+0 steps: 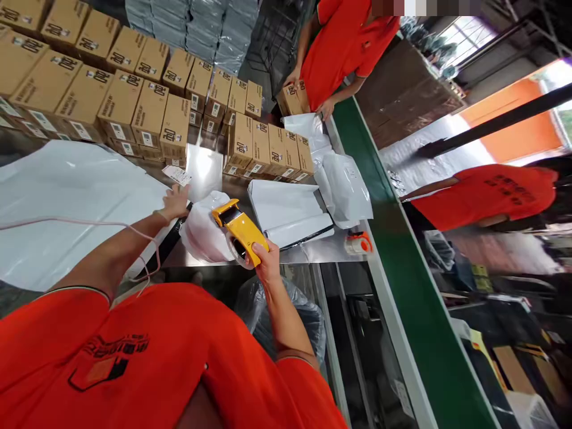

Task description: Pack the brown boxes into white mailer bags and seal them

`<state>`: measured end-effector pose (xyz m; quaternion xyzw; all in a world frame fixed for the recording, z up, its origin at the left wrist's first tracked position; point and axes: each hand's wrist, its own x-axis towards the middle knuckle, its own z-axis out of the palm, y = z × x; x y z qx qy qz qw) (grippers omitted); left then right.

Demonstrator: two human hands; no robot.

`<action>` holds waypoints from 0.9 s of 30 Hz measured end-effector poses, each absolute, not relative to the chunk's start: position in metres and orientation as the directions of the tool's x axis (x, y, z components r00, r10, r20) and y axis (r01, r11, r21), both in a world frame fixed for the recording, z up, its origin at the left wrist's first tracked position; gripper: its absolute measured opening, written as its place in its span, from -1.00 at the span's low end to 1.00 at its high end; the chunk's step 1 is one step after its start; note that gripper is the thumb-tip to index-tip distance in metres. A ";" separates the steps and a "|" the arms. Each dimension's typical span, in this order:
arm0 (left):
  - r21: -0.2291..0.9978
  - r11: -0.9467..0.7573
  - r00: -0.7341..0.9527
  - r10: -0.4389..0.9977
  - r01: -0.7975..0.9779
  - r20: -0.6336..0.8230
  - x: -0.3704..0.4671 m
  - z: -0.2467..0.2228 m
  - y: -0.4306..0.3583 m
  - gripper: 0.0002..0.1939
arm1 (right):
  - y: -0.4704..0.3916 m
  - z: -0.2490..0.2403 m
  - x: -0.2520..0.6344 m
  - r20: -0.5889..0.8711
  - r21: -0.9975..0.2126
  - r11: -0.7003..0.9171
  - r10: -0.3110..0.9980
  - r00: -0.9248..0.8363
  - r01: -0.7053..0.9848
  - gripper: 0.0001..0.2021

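Note:
My right hand (pixel 268 259) is closed around a yellow tape dispenser (pixel 241 229), tilted above a bulging white plastic mailer bag (pixel 206 229). A roll of clear tape shows at the dispenser's lower side. My left hand (pixel 176 202) lies at the left side of that bag, its fingers stretched toward a white printed label (pixel 177 174). Whether the fingertips touch the label I cannot tell. Right of the filled bag lies a stack of flat white mailer bags (pixel 286 205).
Rows of brown cartons (pixel 134 107) line the far side of the metal table (pixel 203 164). A large white plastic sheet (pixel 75 202) lies left. Another filled bag (pixel 344 187) and an orange tape dispenser (pixel 358 243) sit beside the green conveyor belt (pixel 402 256). A co-worker (pixel 344 53) handles cartons opposite.

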<state>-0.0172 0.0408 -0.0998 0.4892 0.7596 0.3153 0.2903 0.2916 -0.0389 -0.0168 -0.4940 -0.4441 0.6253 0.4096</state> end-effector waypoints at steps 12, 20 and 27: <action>0.516 -0.615 0.786 0.578 0.596 -0.218 0.007 -0.034 0.075 0.30 | -0.048 0.003 0.296 -0.363 -0.910 -0.407 0.874 -0.323 -0.078 -0.50; 0.338 -0.645 0.727 0.576 0.685 -0.373 0.020 -0.028 0.074 0.38 | -0.116 -0.052 0.415 -0.523 -0.835 -0.543 0.834 -0.174 -0.093 -0.55; 0.332 -0.651 0.731 0.588 0.682 -0.347 0.023 -0.023 0.073 0.26 | -0.153 -0.141 0.404 -0.606 -0.771 -0.610 0.791 -0.081 -0.181 -0.65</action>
